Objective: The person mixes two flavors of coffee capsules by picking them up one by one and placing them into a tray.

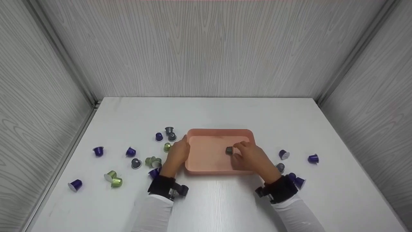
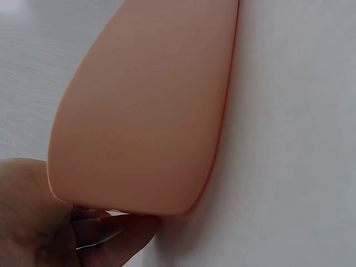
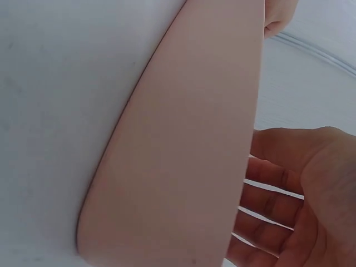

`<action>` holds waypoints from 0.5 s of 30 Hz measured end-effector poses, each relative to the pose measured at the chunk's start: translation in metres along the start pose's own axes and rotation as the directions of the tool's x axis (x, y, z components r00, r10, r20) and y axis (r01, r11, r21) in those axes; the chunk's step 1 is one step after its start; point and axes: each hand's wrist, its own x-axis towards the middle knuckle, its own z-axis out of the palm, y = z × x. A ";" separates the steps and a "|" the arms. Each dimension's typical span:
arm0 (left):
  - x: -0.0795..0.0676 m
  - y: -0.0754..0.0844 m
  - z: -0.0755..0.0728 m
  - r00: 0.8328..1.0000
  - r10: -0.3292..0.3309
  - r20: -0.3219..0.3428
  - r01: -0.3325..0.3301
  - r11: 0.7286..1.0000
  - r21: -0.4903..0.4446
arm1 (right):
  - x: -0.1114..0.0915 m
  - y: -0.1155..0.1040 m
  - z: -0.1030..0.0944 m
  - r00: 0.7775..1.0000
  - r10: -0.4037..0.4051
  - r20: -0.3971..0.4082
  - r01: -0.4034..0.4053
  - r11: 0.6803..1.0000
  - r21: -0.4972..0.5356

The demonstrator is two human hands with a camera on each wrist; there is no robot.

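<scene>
A shallow pink tray (image 1: 206, 132) lies on the white table. My left hand (image 1: 178, 152) grips its left side, thumb up at the rim; in the left wrist view the fingers (image 2: 119, 236) lie against the tray's end wall. My right hand (image 1: 252, 156) reaches over the tray's right side, fingers spread and loosely bent. Its index fingertip and thumb are right beside a dark coffee capsule (image 1: 229, 150) lying on the tray floor. In the right wrist view the tray's wall (image 3: 172, 139) hides these fingertips.
Several purple, green and grey capsules lie scattered left of the tray, among them a purple one (image 1: 131, 152) and a green one (image 1: 116, 182). On the right are more, including a purple capsule (image 1: 313, 158) and a grey one (image 1: 280, 167) by the right wrist. Wood-grain panels (image 1: 206, 48) enclose the table.
</scene>
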 end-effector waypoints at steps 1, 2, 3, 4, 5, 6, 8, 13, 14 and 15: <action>0.000 0.000 0.000 1.000 0.000 0.000 0.000 1.000 0.001 | -0.003 0.002 0.000 0.999 -0.030 -0.020 0.030 1.000 0.000; 0.000 0.000 0.000 1.000 -0.001 0.002 0.001 1.000 0.000 | -0.006 0.005 0.000 0.997 -0.060 -0.042 0.060 0.998 -0.008; 0.000 0.000 0.000 1.000 -0.006 0.008 0.006 1.000 -0.002 | -0.008 0.007 0.000 0.994 -0.086 -0.063 0.086 0.996 -0.016; 0.000 0.000 0.000 1.000 -0.007 0.009 0.007 1.000 -0.003 | -0.011 0.009 0.000 0.991 -0.111 -0.080 0.109 0.994 -0.023; 0.000 -0.001 0.000 1.000 -0.005 0.007 0.005 1.000 -0.001 | -0.013 0.011 0.000 0.987 -0.128 -0.094 0.126 0.992 -0.029; 0.001 -0.001 0.000 1.000 0.000 0.003 0.000 1.000 0.001 | -0.016 0.013 0.000 0.985 -0.139 -0.104 0.137 0.990 -0.032; 0.001 -0.001 0.001 1.000 0.003 -0.003 -0.003 1.000 -0.001 | -0.020 0.017 0.000 0.981 -0.154 -0.118 0.150 0.988 -0.041; 0.000 -0.001 0.001 1.000 0.007 -0.008 -0.007 1.000 0.018 | -0.026 0.026 -0.001 0.970 -0.198 -0.141 0.190 0.979 -0.074; 0.000 0.000 0.000 1.000 0.005 -0.005 -0.005 1.000 0.021 | -0.027 0.028 -0.002 0.965 -0.215 -0.152 0.204 0.975 -0.082; -0.001 0.000 0.000 1.000 0.004 -0.004 -0.004 1.000 0.024 | -0.029 0.031 -0.002 0.960 -0.229 -0.163 0.216 0.972 -0.092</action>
